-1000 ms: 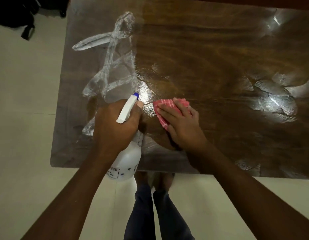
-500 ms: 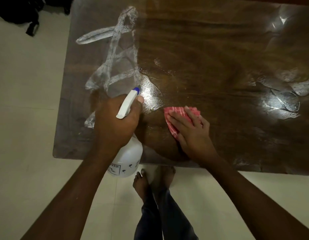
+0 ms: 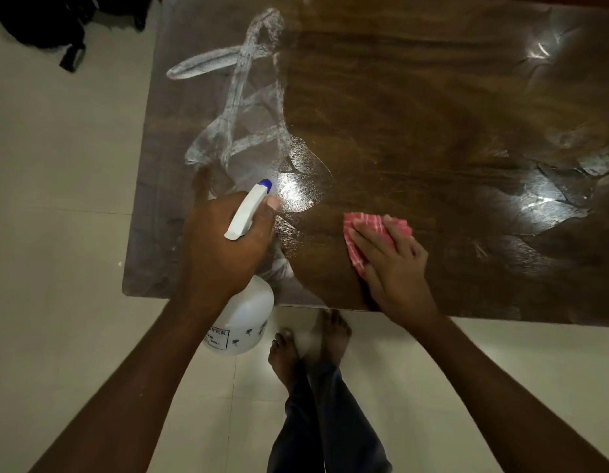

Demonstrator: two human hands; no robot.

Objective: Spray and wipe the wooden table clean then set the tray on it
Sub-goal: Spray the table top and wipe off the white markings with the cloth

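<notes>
**A:** What is in view?

**B:** From above, a person stands barefoot at the near edge of a dark wooden table [image 3: 432, 97]. The left hand [image 3: 221, 244] has its grip closed round the neck of a white spray bottle [image 3: 243, 312]. The bottle's blue-tipped nozzle points at the table's left part. The right hand [image 3: 395, 264] has an open grip, with fingers straight and flat. It presses a red checked cloth [image 3: 362, 221] onto the wood near the front edge.

**A:** Is the table clean? Where is the tray?

**B:** I judge it is not clean yet. White foamy streaks [image 3: 248, 107] cross the left part, and shiny wet patches [image 3: 541, 206] lie toward the right. No tray is in view.

**A:** How should the wiping go?

**B:** Plenty of liquid seems to be down, so more spray is probably not needed. Keep the palm flat with even pressure. Use long, overlapping strokes along the grain. Carry the cloth into the white streaks first, then across the wet patches. Turn the cloth to a drier face once it smears. Keep the bottle lifted so it does not drag over wiped wood.
</notes>
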